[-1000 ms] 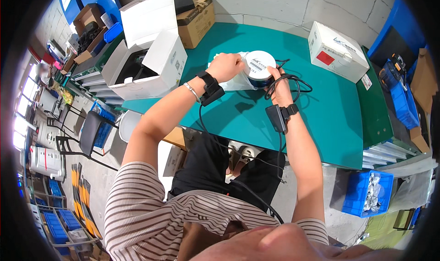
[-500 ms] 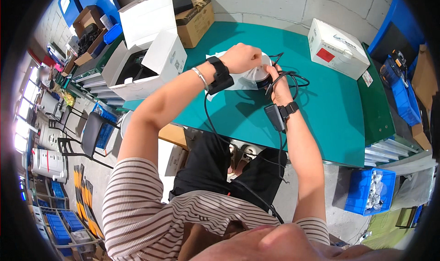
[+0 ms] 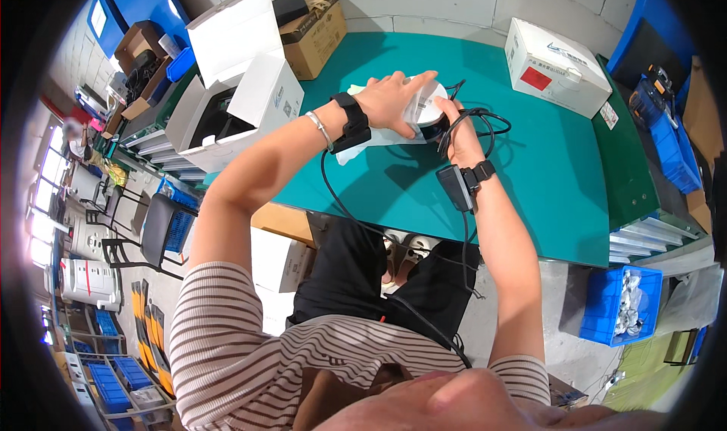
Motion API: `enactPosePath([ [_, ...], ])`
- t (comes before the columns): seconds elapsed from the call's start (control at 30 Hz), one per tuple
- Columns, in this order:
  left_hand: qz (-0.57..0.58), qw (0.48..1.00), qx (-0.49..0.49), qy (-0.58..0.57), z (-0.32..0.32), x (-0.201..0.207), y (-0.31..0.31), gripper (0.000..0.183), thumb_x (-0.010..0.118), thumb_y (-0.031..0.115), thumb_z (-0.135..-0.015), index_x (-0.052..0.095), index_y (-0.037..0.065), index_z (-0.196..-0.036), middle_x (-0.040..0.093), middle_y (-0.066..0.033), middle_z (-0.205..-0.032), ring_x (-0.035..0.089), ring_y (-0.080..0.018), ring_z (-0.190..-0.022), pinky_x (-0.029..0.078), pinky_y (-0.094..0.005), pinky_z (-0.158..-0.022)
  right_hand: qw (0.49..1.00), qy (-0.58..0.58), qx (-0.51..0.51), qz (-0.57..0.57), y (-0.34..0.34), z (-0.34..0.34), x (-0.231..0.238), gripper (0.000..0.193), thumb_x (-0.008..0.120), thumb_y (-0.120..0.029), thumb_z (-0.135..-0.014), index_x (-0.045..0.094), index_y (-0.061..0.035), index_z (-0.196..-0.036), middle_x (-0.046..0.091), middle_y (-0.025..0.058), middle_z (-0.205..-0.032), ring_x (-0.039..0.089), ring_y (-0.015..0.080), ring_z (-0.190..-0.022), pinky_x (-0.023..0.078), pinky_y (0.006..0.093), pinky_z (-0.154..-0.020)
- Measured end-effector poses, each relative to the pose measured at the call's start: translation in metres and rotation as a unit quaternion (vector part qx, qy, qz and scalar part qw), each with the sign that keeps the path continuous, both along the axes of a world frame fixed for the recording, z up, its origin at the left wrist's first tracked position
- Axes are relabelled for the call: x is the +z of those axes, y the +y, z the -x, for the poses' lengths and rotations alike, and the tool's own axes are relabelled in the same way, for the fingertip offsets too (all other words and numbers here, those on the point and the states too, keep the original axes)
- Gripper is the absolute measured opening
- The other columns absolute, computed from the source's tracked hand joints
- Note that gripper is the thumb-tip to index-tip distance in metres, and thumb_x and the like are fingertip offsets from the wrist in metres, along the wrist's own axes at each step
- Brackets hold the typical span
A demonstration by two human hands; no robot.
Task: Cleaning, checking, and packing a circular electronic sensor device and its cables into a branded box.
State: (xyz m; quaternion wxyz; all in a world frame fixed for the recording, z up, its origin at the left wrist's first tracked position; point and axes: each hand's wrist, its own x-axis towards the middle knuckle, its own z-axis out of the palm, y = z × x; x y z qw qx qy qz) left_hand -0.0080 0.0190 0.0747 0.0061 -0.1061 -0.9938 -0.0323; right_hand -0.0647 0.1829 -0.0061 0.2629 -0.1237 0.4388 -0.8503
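A round device with a white labelled face and a dark side is tilted above the green table, partly in thin clear plastic. My right hand grips its right side, with the thumb up near the face. A coiled black cable hangs around that hand. Fingers spread wide, my left hand is at the device's left edge, beside the white face. Crumpled white plastic shows below the left hand. The left palm hides part of the plastic and device.
An open white box with dark contents stands on the left, beside a brown carton. A closed white box is at the far right of the green table. Beyond the right edge, a blue crate holds crumpled plastic.
My left hand has opened from a closed, curled shape to spread fingers, uncovering more of the white face. My right hand keeps its grip on the device.
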Motion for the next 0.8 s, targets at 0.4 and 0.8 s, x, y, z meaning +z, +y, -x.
enactPosePath([
  [0.4,-0.037,0.998,-0.015,0.042,0.006,-0.009,0.005,0.112,0.083,0.037,-0.057,0.018,0.023,-0.147,0.045,-0.0232,-0.119,0.045,-0.0433,-0.113,0.045,-0.0492,-0.091,0.994,0.078,-0.047,-0.053,-0.004,-0.005,0.0,0.053,0.072,-0.033,-0.083,0.051,-0.0007,-0.119,0.058,0.0085,-0.111,0.052,0.0149,-0.102,0.041,0.0282,-0.086],
  [0.8,-0.142,0.957,-0.078,0.239,-0.051,0.021,0.051,0.035,0.074,0.023,-0.075,0.06,0.01,-0.104,0.059,-0.0096,-0.099,0.059,-0.0289,-0.094,0.047,-0.0377,-0.077,0.996,-0.088,-0.005,0.019,0.001,-0.001,0.004,0.032,0.061,-0.034,-0.09,0.059,-0.0073,-0.107,0.063,0.0023,-0.095,0.061,0.0141,-0.085,0.048,0.0283,-0.07],
])
